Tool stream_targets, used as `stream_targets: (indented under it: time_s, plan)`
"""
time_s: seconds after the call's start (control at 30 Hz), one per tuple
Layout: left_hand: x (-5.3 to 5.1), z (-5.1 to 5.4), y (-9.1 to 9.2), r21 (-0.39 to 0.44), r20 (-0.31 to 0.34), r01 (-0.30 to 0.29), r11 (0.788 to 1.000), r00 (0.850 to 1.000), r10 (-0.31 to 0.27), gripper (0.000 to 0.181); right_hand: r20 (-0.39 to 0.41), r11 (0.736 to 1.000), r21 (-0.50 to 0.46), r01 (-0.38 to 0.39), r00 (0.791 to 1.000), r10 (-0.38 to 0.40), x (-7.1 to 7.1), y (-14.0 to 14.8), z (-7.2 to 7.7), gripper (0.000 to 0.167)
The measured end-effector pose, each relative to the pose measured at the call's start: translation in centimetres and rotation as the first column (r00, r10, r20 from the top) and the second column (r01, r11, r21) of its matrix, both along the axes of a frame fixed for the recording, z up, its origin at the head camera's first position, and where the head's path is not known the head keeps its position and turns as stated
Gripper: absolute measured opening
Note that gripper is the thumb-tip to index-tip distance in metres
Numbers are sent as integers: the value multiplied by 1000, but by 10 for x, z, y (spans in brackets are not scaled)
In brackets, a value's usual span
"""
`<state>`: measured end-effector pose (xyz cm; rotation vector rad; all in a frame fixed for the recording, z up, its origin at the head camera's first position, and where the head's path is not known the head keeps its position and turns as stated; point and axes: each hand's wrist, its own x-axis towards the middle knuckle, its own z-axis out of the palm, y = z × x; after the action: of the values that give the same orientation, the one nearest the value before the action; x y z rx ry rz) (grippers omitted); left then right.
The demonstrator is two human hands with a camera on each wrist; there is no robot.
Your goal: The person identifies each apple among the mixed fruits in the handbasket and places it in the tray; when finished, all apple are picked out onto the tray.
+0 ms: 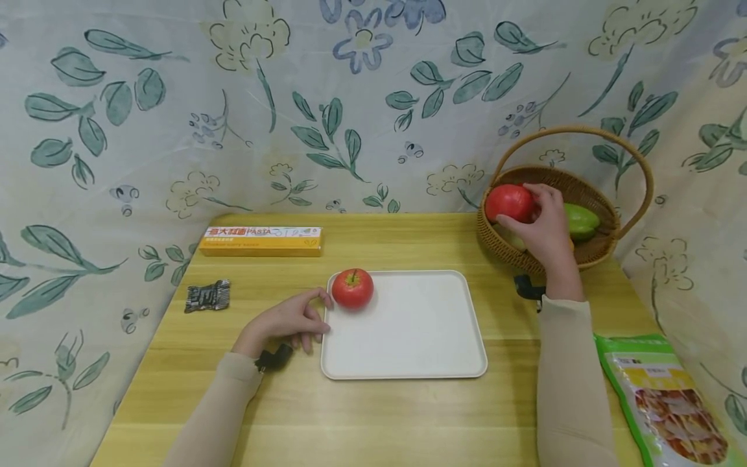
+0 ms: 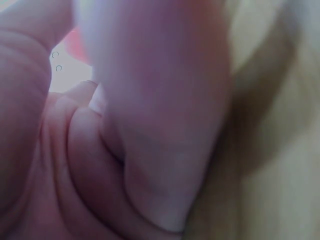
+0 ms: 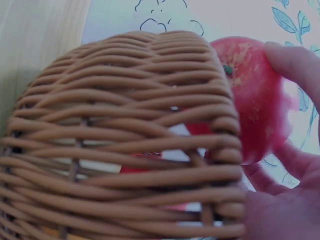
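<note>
At the left rim of the basket, my right hand (image 1: 545,224) grips a red apple (image 1: 509,203) between thumb and fingers. The wicker basket (image 1: 633,224) partly hides the same apple (image 3: 252,97) in the right wrist view. A second red apple (image 1: 353,289) sits in the upper left corner of a white tray (image 1: 414,331). Beside the tray's left edge is my left hand (image 1: 292,318), its fingers loosely bent and holding nothing. Whether its fingertips touch the rim, I cannot tell. Blurred fingers (image 2: 155,100) fill most of the left wrist view.
A green fruit or vegetable (image 1: 580,222) lies in the basket, under its tall handle. An orange pasta box (image 1: 260,242) is at the back left, with a small dark wrapped packet (image 1: 207,296) in front of it. A green-edged food bag (image 1: 671,402) lies at the right edge.
</note>
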<state>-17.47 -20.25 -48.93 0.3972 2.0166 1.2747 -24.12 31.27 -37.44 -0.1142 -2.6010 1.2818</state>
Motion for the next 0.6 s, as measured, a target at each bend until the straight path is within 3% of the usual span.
stream_targets:
  time_s: [0.2, 0.4, 0.6]
  plan:
    - [0, 0, -1, 0, -2, 4, 1000, 1000, -4, 53, -14, 991, -131, -24, 1000, 22, 9, -2, 3, 90]
    - [0, 0, -1, -1, 2, 4, 1000, 1000, -4, 53, -46, 991, -104, -83, 996, 79, 19, -4, 5, 89]
    - [1, 1, -1, -3, 5, -2, 1000, 1000, 2, 53, -56, 976, -110, -190, 981, 185, 29, -10, 5, 91]
